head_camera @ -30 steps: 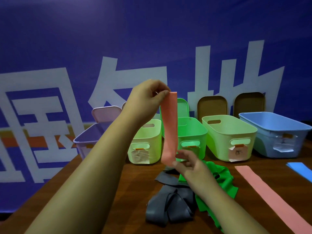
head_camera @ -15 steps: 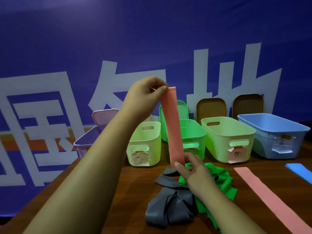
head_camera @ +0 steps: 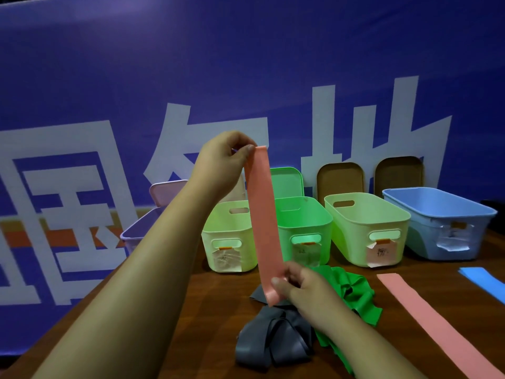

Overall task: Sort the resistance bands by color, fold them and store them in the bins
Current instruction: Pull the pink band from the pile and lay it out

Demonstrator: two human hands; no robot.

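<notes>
left grip (head_camera: 224,164): is pinching the top end of the held pink band between thumb and fingers, raised in the air above the row of bins.
right grip (head_camera: 300,285): is pinching the lower end of the same band between thumb and fingers, low over the tabletop.
held pink band (head_camera: 262,228): is hanging as a flat strip between the two grips, slightly tilted with its top toward the left. It is crossing in front of the pale green bin and the green bin, and is lying in no bin.
gray bands (head_camera: 270,343): are lying in a loose heap on the tabletop, directly below the right grip.
green band (head_camera: 352,294): is lying crumpled just beside the gray heap, on its right, partly hidden by the right forearm.
second pink band (head_camera: 437,326): is lying flat and straight on the tabletop, right of the green band.
blue band (head_camera: 481,280): is lying flat near the right edge of the view, in front of the blue bin.
bins: are standing in a row at the back of the tabletop, left to right: purple bin (head_camera: 136,231), pale green bin (head_camera: 226,236), green bin (head_camera: 303,225), yellow-green bin (head_camera: 366,222), blue bin (head_camera: 442,214). Paper labels are hanging on several fronts; their writing is too small to read.
lids: pink lid (head_camera: 166,190), green lid (head_camera: 287,181) and brown lids (head_camera: 340,180) are leaning upright behind the bins.
banner (head_camera: 246,64): blue with large white characters, is filling the background.
tabletop (head_camera: 213,310): dark brown wood, is carrying all bins and loose bands.
</notes>
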